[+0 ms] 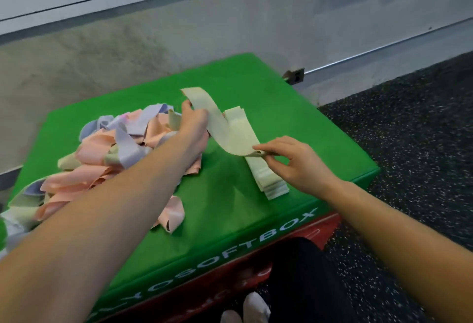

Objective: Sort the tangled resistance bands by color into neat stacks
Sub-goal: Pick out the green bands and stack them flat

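Green box (230, 220), front face: white capitals are running along the lower centre of the frame, reading "YOSOFTBOX"; a blurred letter or two before the Y is cutting off at the lower left, unreadable.
Red box (294, 238), underneath the green one: white lettering is showing upside down at the bottom centre, too blurred to read.
Red box, right end: a white outlined mark is showing, not legible as text.

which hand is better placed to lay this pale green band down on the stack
Right hand: it pinches the pale green band directly over the pale green stack. The left hand holds the far end by the tangled pile.
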Tool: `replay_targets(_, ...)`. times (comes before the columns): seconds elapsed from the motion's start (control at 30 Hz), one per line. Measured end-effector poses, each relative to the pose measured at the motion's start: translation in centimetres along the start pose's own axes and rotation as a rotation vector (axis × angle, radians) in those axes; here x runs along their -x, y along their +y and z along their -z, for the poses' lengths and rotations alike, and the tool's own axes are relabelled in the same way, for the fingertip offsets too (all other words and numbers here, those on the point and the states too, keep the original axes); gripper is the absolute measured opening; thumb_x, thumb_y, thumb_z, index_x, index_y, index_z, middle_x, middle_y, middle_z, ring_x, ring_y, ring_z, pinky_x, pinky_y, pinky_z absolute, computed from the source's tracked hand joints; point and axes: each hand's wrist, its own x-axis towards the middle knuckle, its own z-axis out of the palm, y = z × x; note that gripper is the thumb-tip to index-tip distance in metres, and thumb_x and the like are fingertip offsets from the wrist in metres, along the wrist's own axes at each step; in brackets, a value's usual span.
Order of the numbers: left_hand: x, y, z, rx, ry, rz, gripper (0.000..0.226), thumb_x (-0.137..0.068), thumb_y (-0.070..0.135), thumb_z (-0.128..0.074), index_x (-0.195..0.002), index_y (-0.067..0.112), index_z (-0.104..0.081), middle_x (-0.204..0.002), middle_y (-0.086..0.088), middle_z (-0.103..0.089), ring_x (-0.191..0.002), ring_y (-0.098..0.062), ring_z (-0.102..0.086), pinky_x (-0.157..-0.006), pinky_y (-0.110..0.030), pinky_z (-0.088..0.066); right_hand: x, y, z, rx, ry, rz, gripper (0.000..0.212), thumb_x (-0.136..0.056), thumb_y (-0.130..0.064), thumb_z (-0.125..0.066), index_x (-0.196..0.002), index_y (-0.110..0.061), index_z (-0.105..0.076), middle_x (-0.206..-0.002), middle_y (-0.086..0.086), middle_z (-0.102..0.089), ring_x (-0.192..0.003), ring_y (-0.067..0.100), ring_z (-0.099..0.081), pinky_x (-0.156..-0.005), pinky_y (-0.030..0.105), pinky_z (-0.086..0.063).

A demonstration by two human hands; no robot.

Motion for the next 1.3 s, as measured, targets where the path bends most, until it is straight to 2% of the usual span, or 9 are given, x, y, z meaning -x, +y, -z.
replay_targets(0.13, -1.5, -1.0, -2.1, -0.135, -0.068, 0.036, 0.053, -0.098, -0.009, -0.04, -0.146, 0.014, -0.035, -0.125, -0.007, -0.054, -0.113, -0.026, -0.054, -0.103, -0.048, -0.048, 0.6, 2.2, 0.8, 0.002, 0.006, -0.063, 0.031, -0.089, -0.016, -0.074, -0.113, -0.032, -0.063, -0.096, -0.021, -0.063, -0.089, -0.015, -0.057, -0.079, 0.004, -0.042)
replay_targets(0.33, -4.5, -4.1, -3.5, -0.279, -0.15, 0.104, 0.053, -0.091, 0.001, -0.054, -0.139, 0.02, -0.044, -0.132, -0.008, -0.051, -0.115, -0.029, -0.056, -0.101, -0.048, -0.051, 1.2, 4.4, -0.2, 0.245, -0.204, 0.179, 0.02, -0.09, -0.033, -0.066, -0.102, -0.024, -0.077, -0.097, -0.008, -0.072, -0.089, 0.013, -0.061, -0.081, 0.032, -0.05)
replay_targets(0.4, -8.1, -6.7, -3.0, -0.365, -0.121, 0.127, 0.056, -0.077, 0.016, -0.062, -0.129, 0.031, -0.051, -0.137, -0.01, -0.049, -0.113, -0.031, -0.057, -0.098, -0.051, -0.053, 1.3, 4.8, -0.7, 0.242, -0.279, 0.172, 0.02, -0.092, -0.032, -0.067, -0.107, -0.024, -0.077, -0.099, -0.006, -0.07, -0.09, 0.014, -0.06, -0.082, 0.035, -0.052)
replay_targets(0.53, -5.9, -5.5, -3.8, -0.432, -0.151, 0.06, 0.052, -0.094, 0.004, -0.059, -0.14, 0.021, -0.044, -0.129, -0.007, -0.056, -0.113, -0.026, -0.057, -0.1, -0.045, -0.051, 1.8, 5.7, -0.9, 0.186, -0.343, 0.114, 0.027, -0.095, -0.038, -0.059, -0.115, -0.025, -0.073, -0.105, -0.009, -0.068, -0.096, 0.01, -0.057, -0.09, 0.033, -0.05)
replay_targets(0.7, -6.7, -6.4, -4.1, -0.515, -0.197, 0.001, 0.056, -0.096, -0.002, -0.055, -0.146, 0.018, -0.04, -0.124, -0.005, -0.061, -0.108, -0.021, -0.06, -0.076, -0.028, -0.049, 2.3, 6.7, -1.1, 0.076, -0.333, 0.08, 0.018, -0.095, -0.037, -0.062, -0.11, -0.029, -0.069, -0.104, -0.015, -0.064, -0.099, 0.005, -0.054, -0.093, 0.03, -0.047)
replay_targets(0.83, -7.1, -7.4, -4.2, -0.624, -0.089, -0.054, 0.059, -0.095, -0.001, -0.056, -0.148, 0.018, -0.039, -0.12, -0.002, -0.055, -0.101, -0.019, -0.056, -0.066, -0.021, -0.046, 2.5, 7.0, -1.2, 0.027, -0.327, 0.071, 0.017, -0.093, -0.036, -0.064, -0.107, -0.029, -0.071, -0.105, -0.016, -0.062, -0.102, 0.003, -0.052, -0.094, 0.026, -0.046)
replay_targets(1.07, -6.3, -6.6, -5.6, -0.889, 0.0, -0.137, 0.087, -0.089, 0.051, -0.067, -0.157, 0.029, -0.015, -0.159, -0.006, -0.023, -0.14, -0.032, -0.033, -0.108, -0.044, -0.031, 2.8, 7.4, -1.3, -0.012, -0.28, 0.056, 0.019, -0.091, -0.037, -0.067, -0.106, -0.028, -0.074, -0.104, -0.015, -0.061, -0.102, 0.003, -0.05, -0.094, 0.025, -0.045)
replay_targets(1.2, -7.0, -5.9, -6.5, -1.121, -0.042, -0.077, 0.095, -0.087, 0.06, -0.066, -0.158, 0.034, -0.009, -0.163, -0.009, -0.016, -0.142, -0.038, -0.033, -0.115, -0.049, -0.024, 2.9, 7.5, -1.4, -0.003, -0.287, 0.067, 0.022, -0.09, -0.038, -0.068, -0.111, -0.03, -0.072, -0.107, -0.015, -0.059, -0.102, 0.005, -0.049, -0.094, 0.031, -0.046)
replay_targets(1.3, -8.4, -6.4, -6.8, -1.216, -0.043, -0.073, 0.089, -0.084, 0.059, -0.067, -0.154, 0.031, -0.02, -0.158, -0.007, -0.02, -0.133, -0.036, -0.045, -0.113, -0.049, -0.024, 2.9, 7.6, -1.5, 0.004, -0.268, 0.086, 0.028, -0.089, -0.039, -0.068, -0.115, -0.029, -0.07, -0.108, -0.012, -0.061, -0.102, 0.009, -0.052, -0.093, 0.034, -0.047)
